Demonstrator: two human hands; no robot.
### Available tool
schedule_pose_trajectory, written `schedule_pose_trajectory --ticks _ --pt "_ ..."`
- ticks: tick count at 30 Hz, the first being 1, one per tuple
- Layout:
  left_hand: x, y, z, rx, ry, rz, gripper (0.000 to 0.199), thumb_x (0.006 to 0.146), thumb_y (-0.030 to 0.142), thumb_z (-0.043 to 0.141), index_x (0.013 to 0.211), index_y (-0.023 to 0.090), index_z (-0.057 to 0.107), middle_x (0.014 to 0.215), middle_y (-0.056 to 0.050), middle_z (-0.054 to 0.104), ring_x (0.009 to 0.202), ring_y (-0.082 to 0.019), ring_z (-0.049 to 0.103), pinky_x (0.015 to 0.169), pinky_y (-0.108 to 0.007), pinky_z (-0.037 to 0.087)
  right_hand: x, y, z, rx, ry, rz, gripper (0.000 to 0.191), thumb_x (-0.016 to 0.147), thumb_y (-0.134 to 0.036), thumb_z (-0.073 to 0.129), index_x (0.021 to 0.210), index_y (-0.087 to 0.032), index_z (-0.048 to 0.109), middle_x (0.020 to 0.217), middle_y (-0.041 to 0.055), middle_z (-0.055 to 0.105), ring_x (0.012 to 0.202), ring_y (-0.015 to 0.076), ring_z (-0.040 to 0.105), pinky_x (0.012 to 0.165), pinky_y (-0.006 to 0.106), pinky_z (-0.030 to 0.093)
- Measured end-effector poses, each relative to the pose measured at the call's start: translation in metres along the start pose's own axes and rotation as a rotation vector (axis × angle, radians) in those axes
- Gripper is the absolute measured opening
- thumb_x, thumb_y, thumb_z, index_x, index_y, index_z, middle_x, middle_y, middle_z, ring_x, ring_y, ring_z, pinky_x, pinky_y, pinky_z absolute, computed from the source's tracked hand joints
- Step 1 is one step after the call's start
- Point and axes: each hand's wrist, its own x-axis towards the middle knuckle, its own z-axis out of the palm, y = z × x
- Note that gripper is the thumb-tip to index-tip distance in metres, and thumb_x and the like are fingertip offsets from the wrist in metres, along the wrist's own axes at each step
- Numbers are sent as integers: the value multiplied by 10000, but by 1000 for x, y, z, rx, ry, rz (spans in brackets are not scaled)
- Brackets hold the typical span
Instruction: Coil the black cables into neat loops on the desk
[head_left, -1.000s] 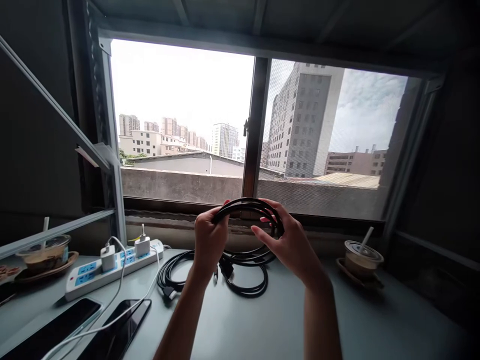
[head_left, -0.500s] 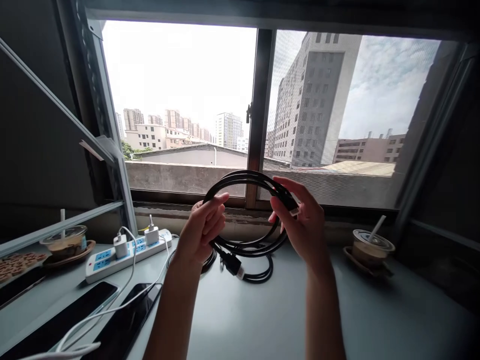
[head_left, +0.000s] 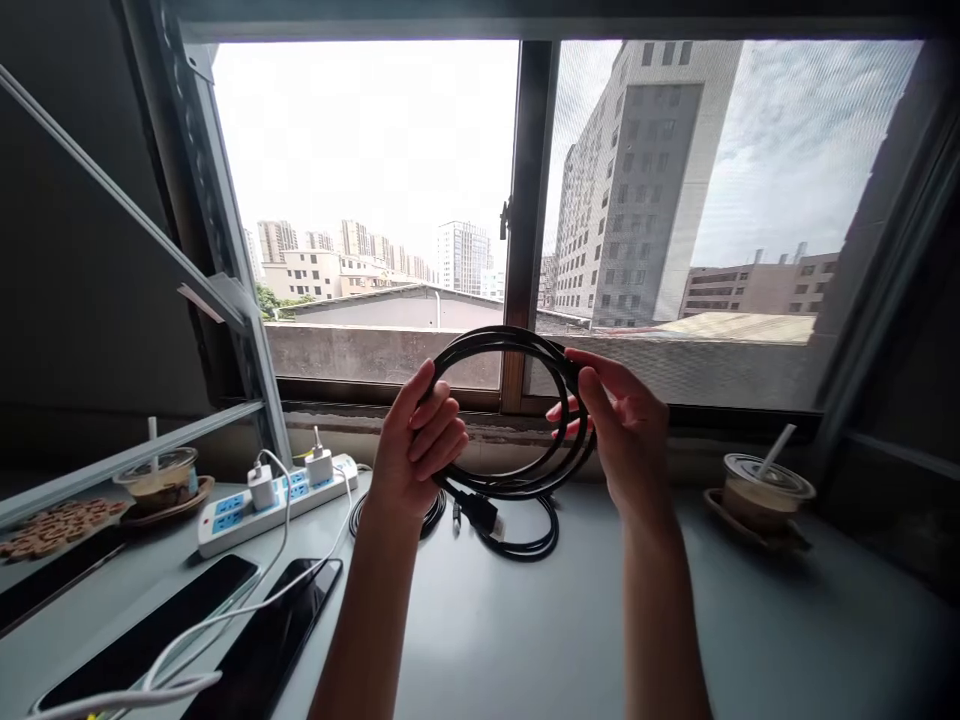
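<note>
A coiled black cable (head_left: pixel 499 338) is held up in the air above the table, its loops forming a wide ring. My left hand (head_left: pixel 420 440) has its fingers wrapped round the coil's left side, thumb pointing up. On the right side, my right hand (head_left: pixel 622 415) pinches the loops between thumb and fingers. One black plug (head_left: pixel 480 512) with a pale metal end hangs from the coil's lower left. Behind it, more black cable (head_left: pixel 536 548) lies coiled on the table, partly hidden by the held coil and my left hand.
At the left are a white power strip (head_left: pixel 247 520) with chargers, two dark phones (head_left: pixel 172 625) crossed by white cables, and an iced drink (head_left: pixel 161 475). Another drink (head_left: pixel 765 495) stands on a coaster at the right. A window frame (head_left: pixel 529 200) rises behind the table (head_left: pixel 525 640).
The coil is raised slightly, and its right-hand loops have spread apart. My left fingers have wrapped more fully round it. The plug at my right hand no longer shows. The view has shifted a little.
</note>
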Motion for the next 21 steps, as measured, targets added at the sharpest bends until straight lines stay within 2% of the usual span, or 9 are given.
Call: schedule_pose_trajectory --ticks 7,10,12,14,17,21 --pt "1 3 -3 5 21 -14 585 786 429 588 460 185 169 304 94 132 240 -9 131 286 -183 73 4 9 -5 -67 -29 -9 299 724 -414 668 948 -217 644 929 41 653 729 172 640 557 263 545" --pt "0 4 -5 168 139 22 584 755 427 630 449 183 196 326 94 144 255 -8 140 287 -191 51 3 9 -5 -151 5 1 292 730 -404 662 945 -207 641 963 47 641 748 175 649 553 248 544" --pt "-1 6 -8 316 242 89 583 734 410 662 446 181 210 344 95 162 265 -3 145 289 -191 36 2 9 -3 -155 -14 48 296 748 -405 641 958 -197 629 990 60 629 666 162 653 516 247 544" --pt "-3 9 -10 417 287 131 590 723 405 675 444 180 206 349 96 172 269 1 143 291 -187 31 1 8 -1 -136 -56 96 310 760 -414 623 976 -192 613 1021 76 613 578 148 642 467 249 538" --pt "-7 15 -12 466 242 108 600 709 404 687 442 178 201 335 97 177 261 6 137 293 -181 27 1 10 2 -138 -45 81 310 778 -417 601 992 -193 597 1048 84 600 560 133 634 487 251 544" --pt "-11 18 -12 426 141 56 620 685 395 714 434 169 195 314 99 188 243 11 150 286 -168 32 4 17 3 -212 29 -54 256 775 -380 618 949 -192 634 947 53 649 767 164 648 688 288 553"
